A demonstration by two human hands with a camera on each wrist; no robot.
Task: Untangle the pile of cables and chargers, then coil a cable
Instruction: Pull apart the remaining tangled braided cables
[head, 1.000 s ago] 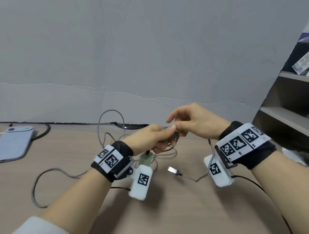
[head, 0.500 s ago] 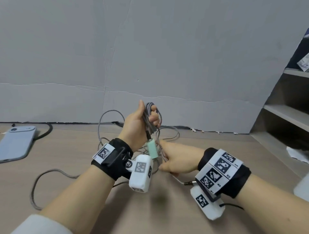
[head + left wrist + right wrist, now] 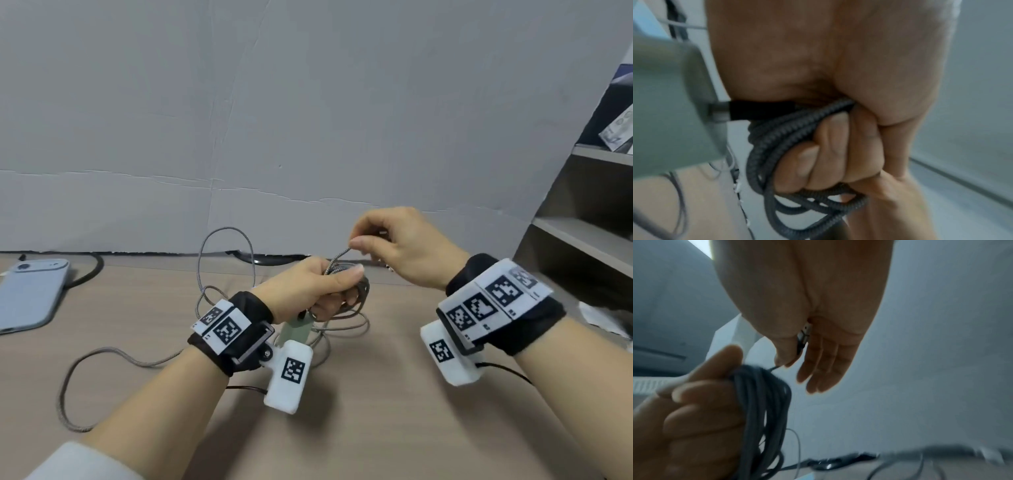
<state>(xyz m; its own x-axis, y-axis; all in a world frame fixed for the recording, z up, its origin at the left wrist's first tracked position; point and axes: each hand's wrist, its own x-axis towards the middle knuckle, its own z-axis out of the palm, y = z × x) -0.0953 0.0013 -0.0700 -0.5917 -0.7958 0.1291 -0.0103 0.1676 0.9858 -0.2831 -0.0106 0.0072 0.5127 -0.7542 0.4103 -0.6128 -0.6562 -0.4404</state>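
My left hand (image 3: 318,291) grips a bundle of dark grey braided cable coils (image 3: 772,159), its fingers curled round the loops (image 3: 760,402). A pale green charger (image 3: 294,332) hangs under that hand, the cable's black plug (image 3: 760,112) seated in it. My right hand (image 3: 394,250) is raised just above and right of the left and pinches the cable's free end (image 3: 337,258) between thumb and forefinger. The metal USB plug (image 3: 803,334) lies against the right palm. A lighter grey braided cable (image 3: 219,260) loops loose on the table behind and to the left.
A grey-blue phone (image 3: 30,294) lies at the far left of the wooden table (image 3: 376,428) with a black cord (image 3: 92,270) behind it. A grey wall (image 3: 308,120) closes the back. Dark shelves (image 3: 589,219) stand at the right.
My right hand rose from low beside the charger to above the left hand, bringing the cable end over the coil. The left hand dropped and turned fingers downward, still holding the loops.
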